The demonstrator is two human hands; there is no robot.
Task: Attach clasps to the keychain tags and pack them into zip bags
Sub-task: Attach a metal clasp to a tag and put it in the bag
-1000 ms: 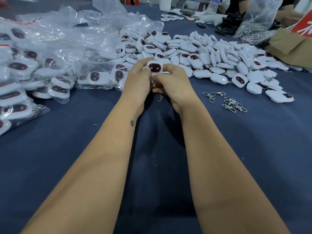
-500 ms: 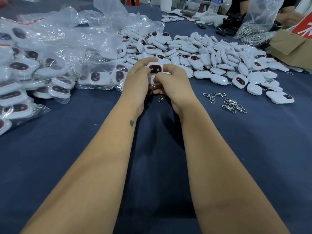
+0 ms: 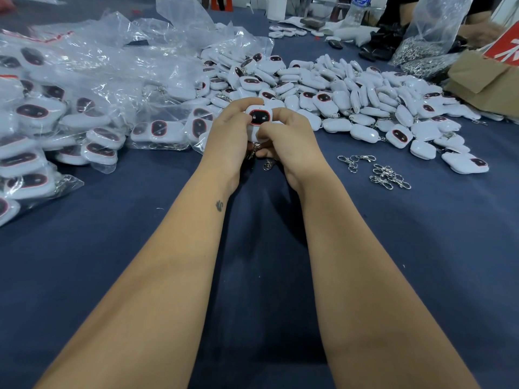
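A white keychain tag (image 3: 259,117) with a dark red-rimmed face is held upright between both hands over the blue table. My left hand (image 3: 227,138) grips its left side, fingers curled over the top. My right hand (image 3: 292,141) pinches its right side and lower edge. A metal clasp (image 3: 254,153) hangs below the tag between the palms, partly hidden. Another clasp ring (image 3: 268,165) lies on the cloth just under my hands. Several loose clasps (image 3: 389,175) lie to the right. A big heap of loose white tags (image 3: 351,102) lies behind.
Clear zip bags (image 3: 84,88) filled with tags are piled at the left. A plastic bag of metal clasps (image 3: 424,49) and a cardboard box (image 3: 483,80) stand at the back right. The blue table cloth (image 3: 264,276) spreads toward me.
The tag and both hands have barely shifted; the fingers have adjusted slightly around the tag's lower edge.
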